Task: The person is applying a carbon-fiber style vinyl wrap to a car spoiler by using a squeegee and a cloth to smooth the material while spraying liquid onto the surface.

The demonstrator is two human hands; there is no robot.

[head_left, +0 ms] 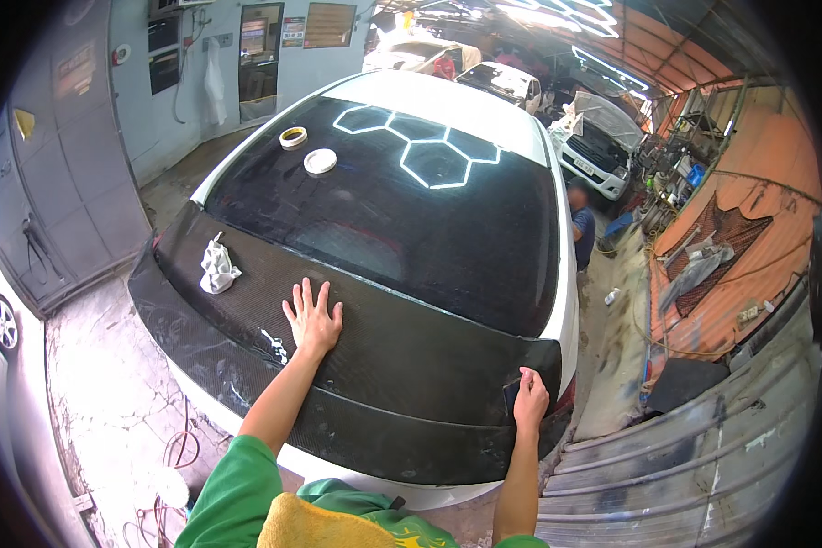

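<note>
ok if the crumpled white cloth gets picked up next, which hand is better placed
Probably the left hand: it lies spread on the black trunk lid, nearer the cloth, and seems to hold nothing. The right hand is at the lid's right end, apparently holding a dark flat thing.

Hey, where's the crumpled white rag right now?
In the head view, the white rag lies on the left part of the dark trunk lid, left of the spread left hand and below the rear window.

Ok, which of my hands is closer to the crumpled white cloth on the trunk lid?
Your left. The left hand lies spread on the dark trunk lid, a little right of the white cloth; the right hand is much farther right, near the lid's right end.
</note>
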